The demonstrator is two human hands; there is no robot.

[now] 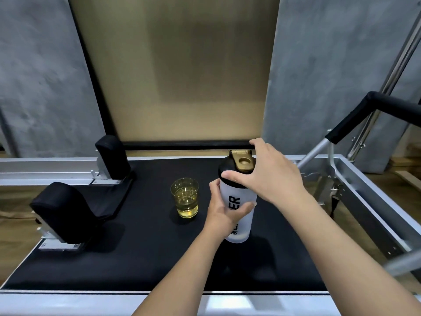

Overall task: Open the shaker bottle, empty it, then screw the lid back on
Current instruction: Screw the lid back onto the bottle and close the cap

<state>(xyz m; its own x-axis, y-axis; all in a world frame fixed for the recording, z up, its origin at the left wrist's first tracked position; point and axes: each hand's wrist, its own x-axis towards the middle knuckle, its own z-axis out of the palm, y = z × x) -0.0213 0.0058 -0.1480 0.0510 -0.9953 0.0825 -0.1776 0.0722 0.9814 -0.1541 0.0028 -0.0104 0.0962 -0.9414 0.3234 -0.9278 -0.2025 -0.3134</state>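
A frosted white shaker bottle point(237, 199) with black lettering stands upright on a black padded platform point(141, 247). My left hand point(224, 212) wraps around the middle of its body. The black lid point(226, 166) with a gold flip cap point(244, 164) sits on top of the bottle, and my right hand point(273, 176) grips that lid from above, thumb on the front rim. A clear glass point(185, 197) about half full of yellowish liquid stands just left of the bottle, apart from it.
Two black padded shoulder rests point(66, 215) point(112, 156) stand at the platform's left. A metal frame point(355, 179) and a black padded bar point(364, 115) rise at the right. A tan panel point(177, 71) stands behind the platform.
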